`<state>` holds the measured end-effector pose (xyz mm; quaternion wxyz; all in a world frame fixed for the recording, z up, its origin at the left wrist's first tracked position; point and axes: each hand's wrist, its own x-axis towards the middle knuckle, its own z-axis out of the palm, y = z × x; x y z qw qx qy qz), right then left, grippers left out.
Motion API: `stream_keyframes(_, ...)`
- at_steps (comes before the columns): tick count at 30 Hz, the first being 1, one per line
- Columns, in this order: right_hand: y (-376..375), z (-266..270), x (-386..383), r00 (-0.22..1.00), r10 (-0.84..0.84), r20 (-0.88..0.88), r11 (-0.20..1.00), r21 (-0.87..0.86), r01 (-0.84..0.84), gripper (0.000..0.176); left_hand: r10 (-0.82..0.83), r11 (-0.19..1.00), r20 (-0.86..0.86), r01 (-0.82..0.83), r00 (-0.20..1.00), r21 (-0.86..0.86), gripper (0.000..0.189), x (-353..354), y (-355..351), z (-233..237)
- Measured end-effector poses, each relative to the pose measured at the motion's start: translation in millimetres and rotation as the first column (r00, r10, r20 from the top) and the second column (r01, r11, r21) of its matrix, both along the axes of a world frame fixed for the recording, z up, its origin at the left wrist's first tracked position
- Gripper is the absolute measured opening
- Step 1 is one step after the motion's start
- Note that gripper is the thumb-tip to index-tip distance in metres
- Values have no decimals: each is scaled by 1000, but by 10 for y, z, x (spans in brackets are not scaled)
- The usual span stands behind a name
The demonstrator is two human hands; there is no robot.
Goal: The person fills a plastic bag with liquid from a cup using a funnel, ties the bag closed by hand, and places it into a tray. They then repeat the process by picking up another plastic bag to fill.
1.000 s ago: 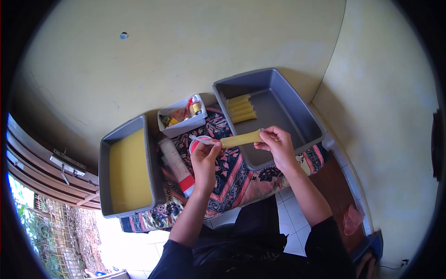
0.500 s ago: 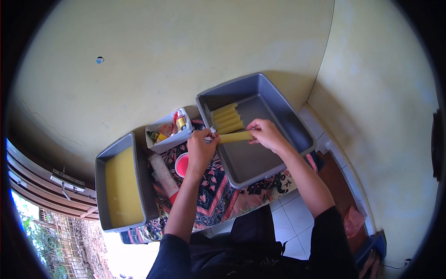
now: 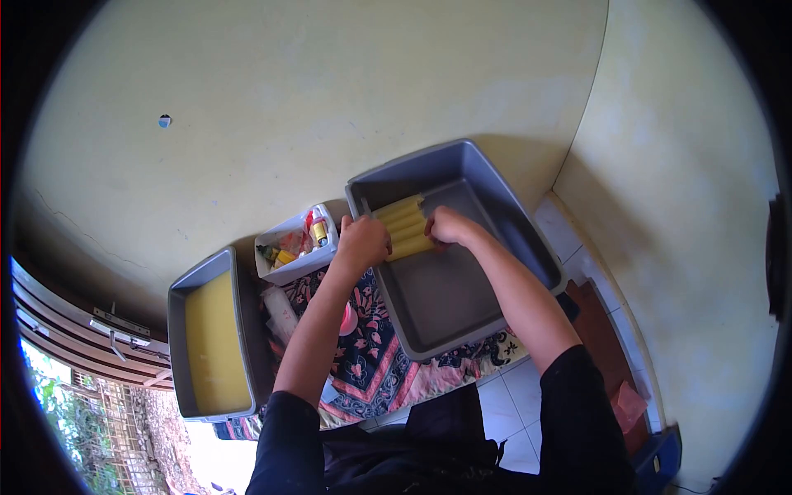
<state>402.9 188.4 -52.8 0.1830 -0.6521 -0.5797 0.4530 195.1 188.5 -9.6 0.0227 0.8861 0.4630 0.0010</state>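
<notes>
A slim plastic tube filled with yellow liquid (image 3: 410, 247) lies at the near end of a row of several similar yellow tubes (image 3: 399, 216) in the grey tub (image 3: 445, 297). My left hand (image 3: 363, 242) is closed at its left end, over the tub's left wall. At the tube's right end my right hand (image 3: 450, 227) has its fingers closed on the tip. Both fingertips are partly hidden behind the hands.
Left of the tub stands a white bin (image 3: 297, 264) with small bottles. A second grey tub (image 3: 243, 330) holds yellow liquid (image 3: 216, 342). A pink-red container (image 3: 348, 318) is partly behind my left forearm, on a patterned cloth (image 3: 363, 371).
The tube, held stretched between my hands above the tub, has come down beside the row. Both hands have lowered with it, and the camera view has shifted slightly.
</notes>
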Motion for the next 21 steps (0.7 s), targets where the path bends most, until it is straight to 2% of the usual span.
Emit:
stream_keyframes(1,20,-91,-7,994,56,95,997,47,-61,28,-6,1000,-107,8,994,23,14,17,13,-14)
stream_keyframes(2,19,-191,-5,999,35,39,997,66,-38,24,0,1000,-107,2,994,20,14,28,39,-33)
stream_keyframes(4,-4,-192,-33,999,31,45,999,41,-33,21,3,999,-228,-14,974,-50,13,60,97,-60)
stream_keyframes(6,-45,-153,-44,999,19,49,1000,13,-20,19,7,998,-257,-24,966,-63,13,82,88,-53)
stream_keyframes(8,-87,-68,-84,933,96,347,981,124,-147,23,8,997,-285,-30,959,-73,14,124,57,-8)
stream_keyframes(9,-66,-100,-93,933,97,346,982,121,-147,23,16,998,-317,-36,948,-59,17,140,46,5)
stream_keyframes(11,-48,-168,-111,927,27,375,991,112,-75,39,22,998,-349,-43,937,-51,22,164,8,10)
stream_keyframes(14,-178,-77,-113,932,-46,359,979,203,-30,39,11,996,-413,-46,910,-75,29,232,-10,8)
stream_keyframes(16,-176,-92,-112,932,-41,360,984,175,-25,40,22,997,-493,-58,870,-58,32,285,-39,-14)
stream_keyframes(21,-92,-282,-123,923,-68,379,989,147,13,53,1,997,-509,-42,860,-70,32,298,-84,-16)
